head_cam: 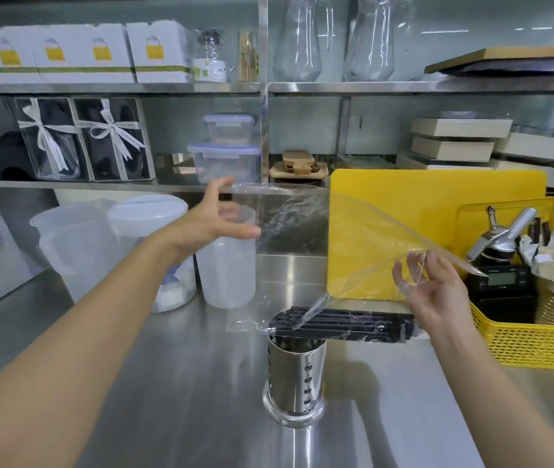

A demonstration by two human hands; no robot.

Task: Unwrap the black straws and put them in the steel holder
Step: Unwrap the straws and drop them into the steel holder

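A bundle of black straws [346, 325] lies level across the rim of the perforated steel holder [295, 376], which stands upright on the counter. The bundle's right end reaches behind my right wrist. A large sheet of clear plastic wrap [319, 238] is pulled up off the straws and stretched wide; its lower part still clings around them. My left hand [215, 217] is raised at the sheet's upper left corner and holds it at the thumb. My right hand [432, 292] pinches the sheet's right side just above the bundle.
White plastic jugs [76, 251] and a translucent container [226, 268] stand at the back left. A yellow cutting board [437, 211] leans behind the straws. A yellow basket [535, 346] with tools and a scale sits at the right. Steel shelves [117, 87] with boxes run above.
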